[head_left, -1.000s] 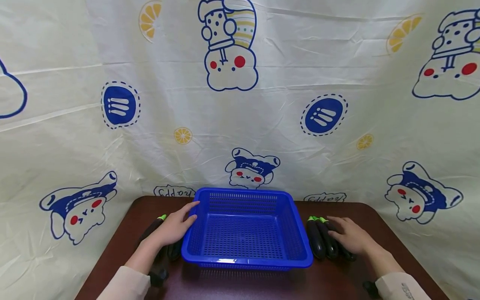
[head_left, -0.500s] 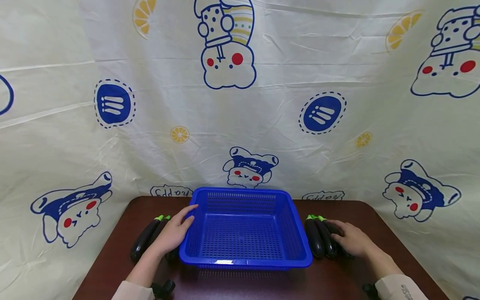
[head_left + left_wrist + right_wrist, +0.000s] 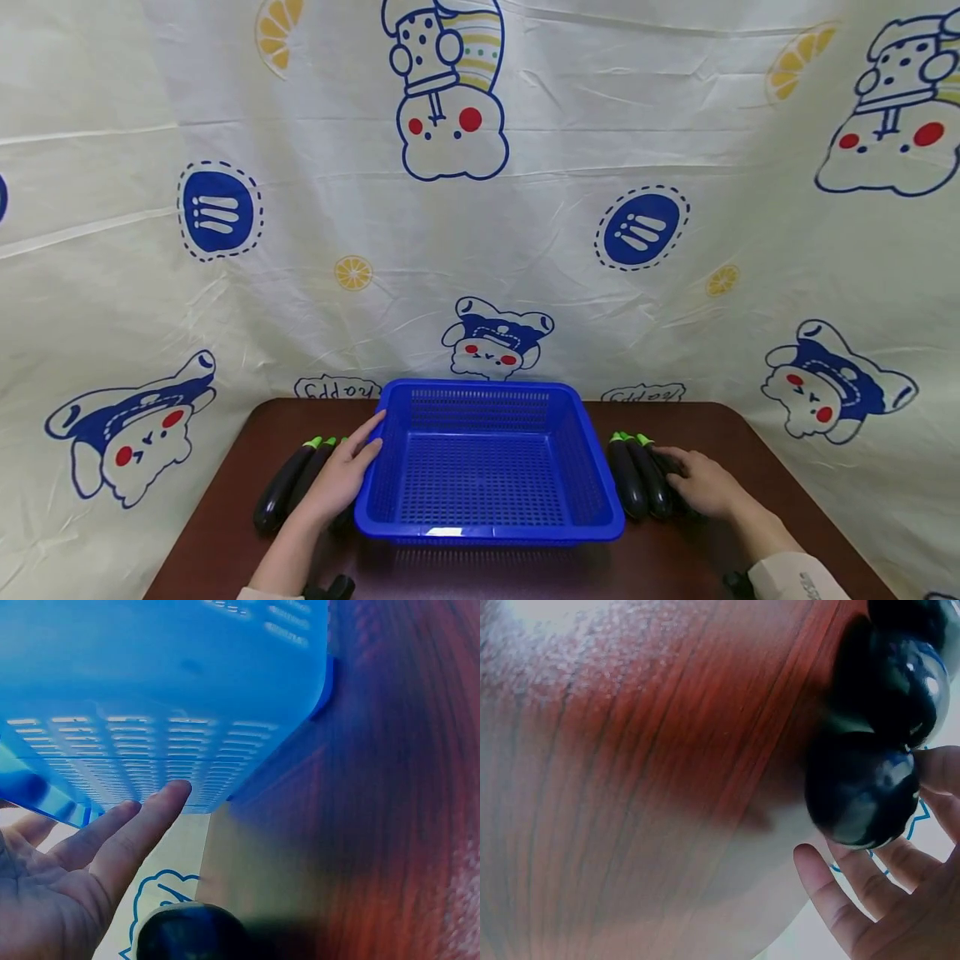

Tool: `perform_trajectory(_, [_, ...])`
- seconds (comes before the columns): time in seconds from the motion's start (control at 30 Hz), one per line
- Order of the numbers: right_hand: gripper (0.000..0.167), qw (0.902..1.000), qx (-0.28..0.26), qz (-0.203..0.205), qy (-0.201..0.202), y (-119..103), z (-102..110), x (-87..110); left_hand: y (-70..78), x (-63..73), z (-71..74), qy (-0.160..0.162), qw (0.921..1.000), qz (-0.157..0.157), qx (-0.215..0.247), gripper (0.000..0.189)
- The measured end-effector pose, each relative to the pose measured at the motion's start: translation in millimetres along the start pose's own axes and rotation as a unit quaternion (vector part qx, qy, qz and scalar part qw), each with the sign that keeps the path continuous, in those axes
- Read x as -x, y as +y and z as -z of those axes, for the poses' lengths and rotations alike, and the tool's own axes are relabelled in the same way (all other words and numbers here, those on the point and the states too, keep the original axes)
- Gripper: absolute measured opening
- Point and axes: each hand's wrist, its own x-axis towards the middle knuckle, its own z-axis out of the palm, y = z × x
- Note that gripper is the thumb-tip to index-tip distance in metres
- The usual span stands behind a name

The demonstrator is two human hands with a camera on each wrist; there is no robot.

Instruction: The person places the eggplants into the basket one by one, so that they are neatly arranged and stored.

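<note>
A blue plastic basket (image 3: 480,533) with slotted walls stands in the middle of the brown table. My left hand (image 3: 343,477) rests at its left rim; in the left wrist view its fingers (image 3: 154,825) stretch fairly straight along the outer wall. Beside that forearm lie dark eggplants (image 3: 279,492) with green stem ends, partly covered by the hand. To the right of the basket, more eggplants (image 3: 628,483) lie side by side. My right hand (image 3: 705,483) grips the outermost eggplant (image 3: 862,791), thumb on one side and fingers on the other, its little finger standing off.
The table (image 3: 480,575) has rounded far corners and backs onto a white printed cloth (image 3: 570,233). Small black devices sit at the left wrist (image 3: 330,588) and the right wrist (image 3: 738,583). The basket takes up the space between the two rows of eggplants.
The view has shifted slightly, moving the scene a little left. The left forearm has swung inward, uncovering more of the left eggplants. My right hand has settled closer around the outermost right eggplant.
</note>
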Motion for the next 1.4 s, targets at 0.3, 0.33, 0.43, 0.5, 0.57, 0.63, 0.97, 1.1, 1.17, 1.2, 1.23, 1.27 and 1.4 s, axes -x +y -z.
perform_trajectory(0.3, [0.045, 0.9996, -0.01, -0.023, -0.016, 9.7, -3.3, 11.7, -0.2, 2.4, -6.8, -0.015, 0.9984, 0.001, 0.055, 0.049])
perform_trajectory(0.33, [0.045, 0.9995, -0.011, -0.025, -0.017, 11.2, -3.0, 13.2, -0.2, 1.9, -7.8, -0.017, 0.9981, 0.0, 0.059, 0.049])
perform_trajectory(0.43, [0.045, 0.9993, -0.014, -0.026, -0.021, 15.0, -1.6, 15.8, -1.1, 0.6, -10.2, -0.019, 0.9974, 0.0, 0.07, 0.049])
perform_trajectory(0.5, [0.046, 0.9993, -0.015, -0.026, -0.021, 16.4, 0.0, 16.7, -1.3, 0.2, -11.2, -0.017, 0.9973, -0.001, 0.071, 0.049])
perform_trajectory(0.57, [0.046, 0.9996, -0.011, -0.017, -0.018, 17.9, 1.6, 16.7, -1.7, 0.0, -11.5, -0.016, 0.9973, -0.002, 0.072, 0.049])
perform_trajectory(0.63, [0.046, 0.9998, -0.008, -0.013, -0.013, 17.9, 3.6, 16.7, -1.8, -0.5, -11.6, -0.016, 0.9971, -0.002, 0.074, 0.049])
perform_trajectory(0.97, [0.046, 1.0, 0.005, 0.002, -0.001, 9.2, 17.8, 12.4, -3.6, -2.7, -8.4, -0.015, 0.9965, -0.002, 0.082, 0.048])
perform_trajectory(1.1, [0.047, 0.9999, 0.007, 0.007, -0.006, 2.5, 23.9, 9.3, -4.8, -3.0, -7.0, -0.009, 0.9962, -0.002, 0.087, 0.048])
perform_trajectory(1.17, [0.047, 0.9999, 0.009, 0.012, -0.008, -1.1, 26.7, 8.0, -5.3, -2.8, -6.5, -0.007, 0.996, -0.001, 0.089, 0.047])
perform_trajectory(1.2, [0.047, 0.9998, 0.009, 0.015, -0.009, -3.0, 27.8, 7.3, -5.6, -2.6, -6.2, -0.006, 0.996, -0.001, 0.089, 0.047])
perform_trajectory(1.23, [0.047, 0.9998, 0.009, 0.017, -0.01, -5.3, 28.9, 6.9, -5.8, -2.3, -5.9, -0.005, 0.9959, -0.002, 0.09, 0.047])
perform_trajectory(1.27, [0.047, 0.9997, 0.008, 0.021, -0.01, -7.8, 30.0, 6.6, -6.1, -2.0, -5.5, -0.005, 0.9958, -0.002, 0.091, 0.048])
perform_trajectory(1.4, [0.046, 0.9994, 0.014, 0.033, -0.004, -19.8, 33.6, 6.1, -7.8, -1.7, -3.3, -0.008, 0.995, 0.002, 0.1, 0.047])
